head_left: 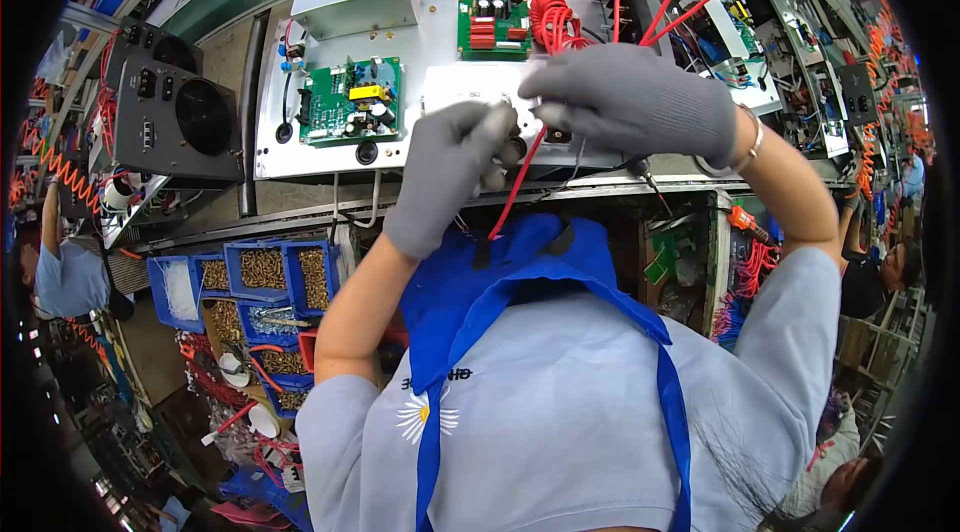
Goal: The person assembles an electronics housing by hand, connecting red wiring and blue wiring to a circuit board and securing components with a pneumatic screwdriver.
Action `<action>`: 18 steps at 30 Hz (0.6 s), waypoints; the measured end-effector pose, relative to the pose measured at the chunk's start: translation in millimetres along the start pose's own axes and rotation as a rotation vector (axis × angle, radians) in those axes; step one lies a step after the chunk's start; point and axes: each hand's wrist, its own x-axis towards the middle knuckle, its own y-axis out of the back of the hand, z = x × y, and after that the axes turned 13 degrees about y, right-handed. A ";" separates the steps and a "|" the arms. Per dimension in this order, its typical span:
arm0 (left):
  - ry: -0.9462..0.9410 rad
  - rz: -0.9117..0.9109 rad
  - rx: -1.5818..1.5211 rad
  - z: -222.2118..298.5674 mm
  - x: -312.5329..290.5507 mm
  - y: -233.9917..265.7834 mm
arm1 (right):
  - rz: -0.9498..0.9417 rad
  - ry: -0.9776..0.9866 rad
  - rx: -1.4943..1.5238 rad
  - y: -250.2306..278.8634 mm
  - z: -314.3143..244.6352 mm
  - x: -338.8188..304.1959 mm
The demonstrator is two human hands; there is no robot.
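Note:
My left hand (pixel 450 167) and my right hand (pixel 640 104), both in grey gloves, meet above the front edge of a white metal chassis (pixel 275 157). The left hand's fingertips are pinched together; what they hold is too small to make out. My right hand's fingers are also closed, and their tips hide what is between them. A red wire (pixel 517 184) hangs down from just beside the right fingertips toward my apron. On the chassis sit a green circuit board (pixel 330 97) with a yellow transformer, another green board (pixel 490 29), a coil of red wire (pixel 552 22) and a bent metal plate (pixel 355 0).
A black housing with a fan (pixel 170 107) stands at the left. Blue bins (pixel 247 272) of brass-coloured screws hang below the bench edge at left. A red-handled tool (pixel 748 222) lies at lower right. More opened chassis units (pixel 745 82) stand at right. Other people work at both sides.

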 end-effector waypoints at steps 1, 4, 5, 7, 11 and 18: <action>-0.082 0.107 0.121 -11.8 -7.5 3.1 | -0.284 -0.078 0.106 3.2 -1.2 10.4; -0.067 0.027 0.149 -44.4 -29.4 0.9 | -0.607 -0.210 0.228 -0.5 3.9 30.3; 0.014 -0.092 0.105 -49.6 -34.3 -1.9 | -0.634 -0.277 0.244 -2.6 8.9 35.6; 0.239 -0.202 0.116 -52.3 -39.1 0.8 | -0.684 -0.242 0.136 -7.7 24.1 46.8; -0.383 0.510 0.738 -59.5 -40.9 20.7 | -0.882 -0.130 -0.082 -21.7 35.8 69.5; -0.661 0.921 0.745 -25.4 -0.2 65.6 | -0.821 -0.095 -0.071 -32.1 36.9 70.5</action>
